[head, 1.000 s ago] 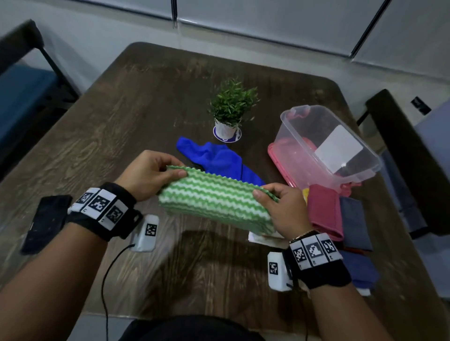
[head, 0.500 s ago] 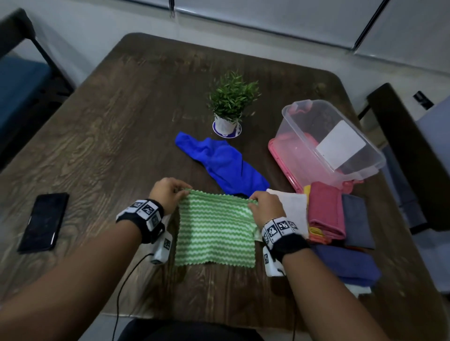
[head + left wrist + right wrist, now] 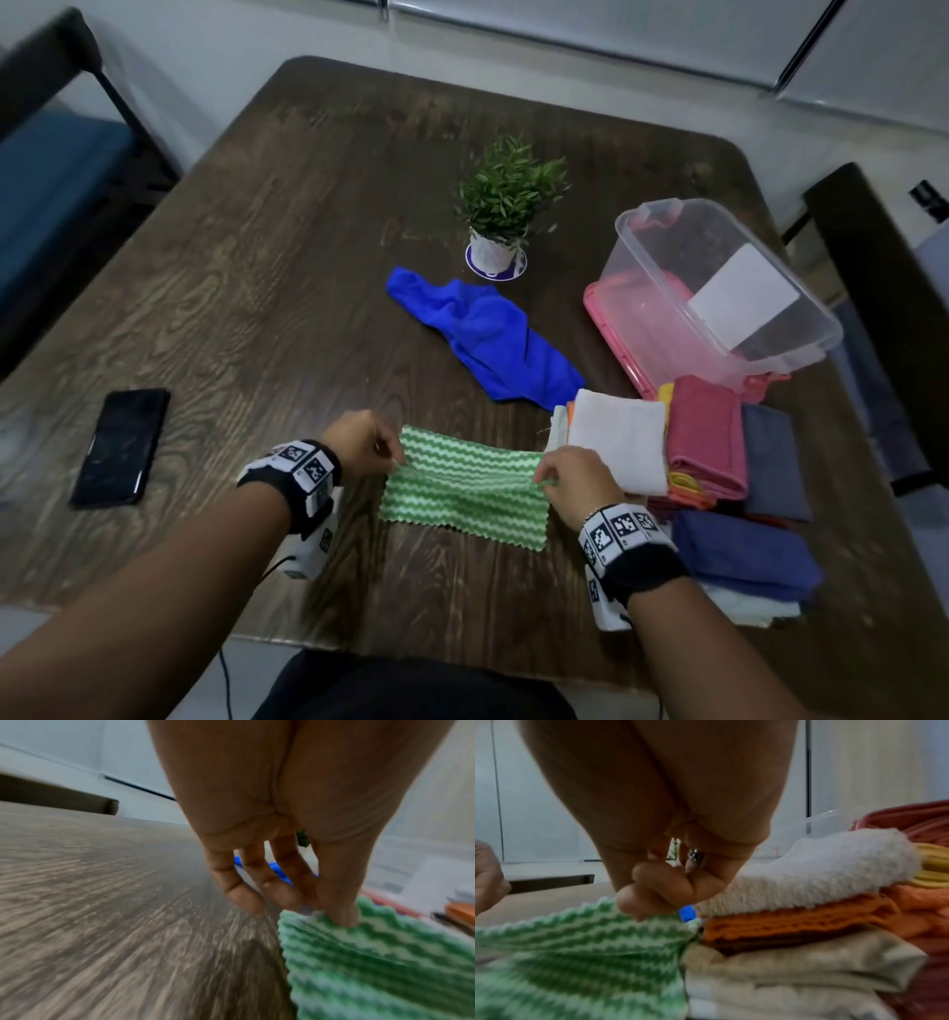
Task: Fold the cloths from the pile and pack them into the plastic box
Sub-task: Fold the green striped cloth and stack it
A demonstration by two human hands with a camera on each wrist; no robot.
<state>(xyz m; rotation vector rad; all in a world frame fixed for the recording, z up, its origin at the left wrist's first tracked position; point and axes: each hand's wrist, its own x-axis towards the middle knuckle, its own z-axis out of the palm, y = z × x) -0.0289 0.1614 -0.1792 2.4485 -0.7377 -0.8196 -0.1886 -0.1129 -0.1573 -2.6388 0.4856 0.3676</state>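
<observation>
A green and white zigzag cloth lies near the table's front edge, its far edge lifted and doubled toward me. My left hand pinches its far left corner. My right hand pinches its far right corner. A crumpled blue cloth lies beyond it. To the right sits a pile of cloths in white, pink, grey, orange and navy. The clear plastic box leans tilted on its pink lid at the back right.
A small potted plant stands behind the blue cloth. A black phone lies at the left of the wooden table. Dark chairs stand at the far left and at the right.
The green cloth went from held up in the air to spread on the table. Both hands now draw its far edge back toward me, folding it over.
</observation>
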